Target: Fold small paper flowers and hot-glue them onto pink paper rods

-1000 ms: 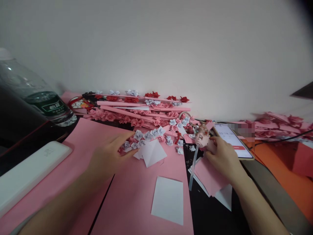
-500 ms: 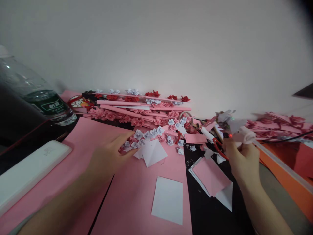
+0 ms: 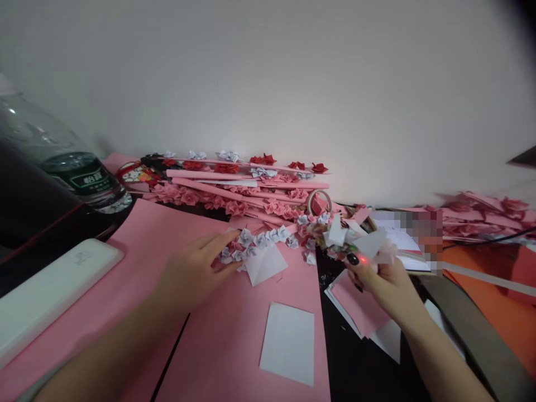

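Observation:
My left hand (image 3: 195, 271) curls its fingers and thumb around the left end of a paper flower branch (image 3: 259, 237), which carries small white and pink blossoms. A folded white paper square (image 3: 266, 263) lies just beneath it. My right hand (image 3: 383, 287) is closed on a whitish glue gun (image 3: 371, 245), blurred, with a small red light glowing beside the thumb. Its front end points left toward the flowers, among scraps of white paper. Below that hand rests a stack of pink and white paper squares (image 3: 362, 307).
Several finished flower stems (image 3: 234, 187) lie along the wall, near a tape roll (image 3: 319, 202). A water bottle (image 3: 84, 167) and a white oblong case (image 3: 62, 296) stand at left. A blank white sheet (image 3: 288, 343) lies on pink paper (image 3: 226, 346). Orange paper (image 3: 494, 301) is at right.
My right hand has moved left and slightly down with the glue gun, uncovering a printed page behind it. My left hand and the flower branch have shifted slightly right.

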